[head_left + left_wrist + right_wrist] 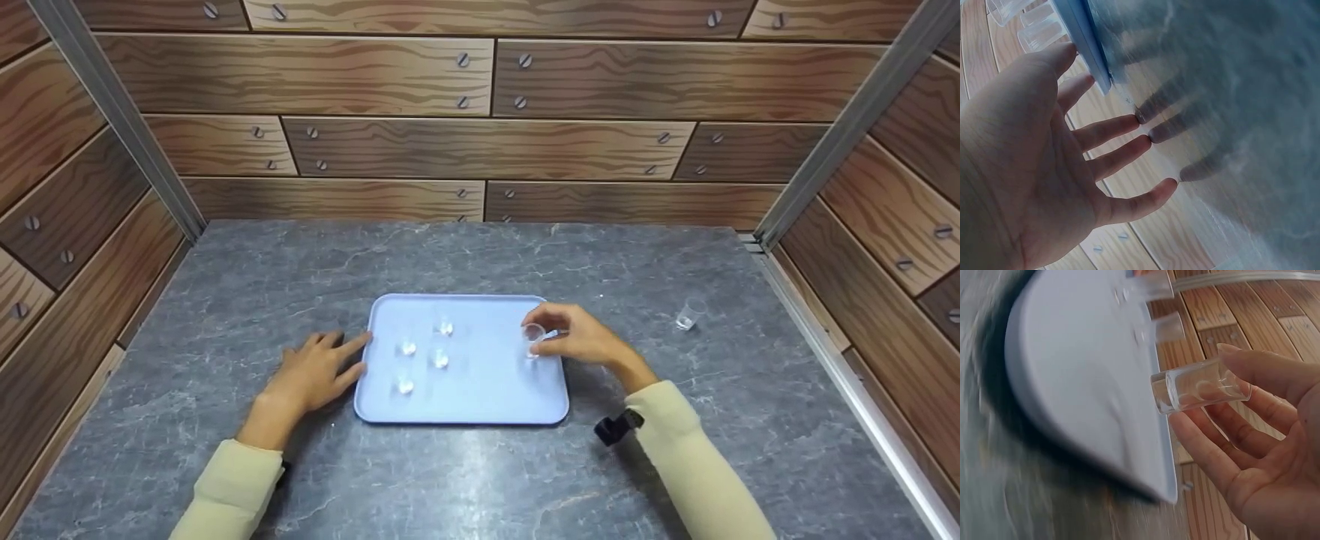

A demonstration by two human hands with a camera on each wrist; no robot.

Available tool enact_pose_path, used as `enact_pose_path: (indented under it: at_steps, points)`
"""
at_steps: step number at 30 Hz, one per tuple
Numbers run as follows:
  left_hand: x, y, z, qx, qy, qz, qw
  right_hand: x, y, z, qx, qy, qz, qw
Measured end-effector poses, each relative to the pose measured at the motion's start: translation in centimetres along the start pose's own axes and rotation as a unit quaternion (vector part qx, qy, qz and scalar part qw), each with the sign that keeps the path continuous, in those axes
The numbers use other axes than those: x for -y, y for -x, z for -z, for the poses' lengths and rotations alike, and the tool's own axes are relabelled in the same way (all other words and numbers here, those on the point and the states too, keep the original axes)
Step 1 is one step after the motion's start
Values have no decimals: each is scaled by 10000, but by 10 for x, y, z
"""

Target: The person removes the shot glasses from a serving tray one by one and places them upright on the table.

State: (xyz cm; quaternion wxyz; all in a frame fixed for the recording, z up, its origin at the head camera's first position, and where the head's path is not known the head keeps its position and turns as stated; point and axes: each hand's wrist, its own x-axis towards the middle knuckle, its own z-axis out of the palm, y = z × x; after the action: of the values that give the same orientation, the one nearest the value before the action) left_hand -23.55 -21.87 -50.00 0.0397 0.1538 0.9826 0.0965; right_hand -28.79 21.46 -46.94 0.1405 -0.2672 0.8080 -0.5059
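Observation:
A pale blue tray point(487, 397) lies on the table with several clear shot glasses on its left half, among them a shot glass point(439, 360) near the middle. My right hand point(581, 334) holds another clear shot glass point(1202, 387) between thumb and fingers, upright over the tray's right side, its thick base close to the tray surface. At the tray's left edge, my left hand point(307, 375) has its fingers spread; thumb and index finger touch the rim, and the other fingertips point(1145, 140) rest on the tabletop.
One more clear shot glass point(690, 313) stands on the marbled grey table point(465, 480), right of the tray. Wood-patterned walls point(480, 146) enclose the back and sides, with metal posts point(840, 135) at the corners. A black strap device point(619, 427) hangs by the right sleeve.

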Motion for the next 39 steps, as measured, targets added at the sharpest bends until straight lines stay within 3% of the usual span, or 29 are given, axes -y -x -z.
enact_pose_path:
  at_steps: [19, 34, 39]
  points:
    - [2, 1, 1, 106, -21, 96, 9999, -22, 17, 57, -707, 660, -394, 9945]
    - [0, -1, 0, 102, 43, 93, 9999, -44, 15, 92, -1224, 637, -867, 9866]
    - [0, -2, 0, 178, -6, 112, 9998, -49, 10, 98, -1447, 857, -976, 9809]
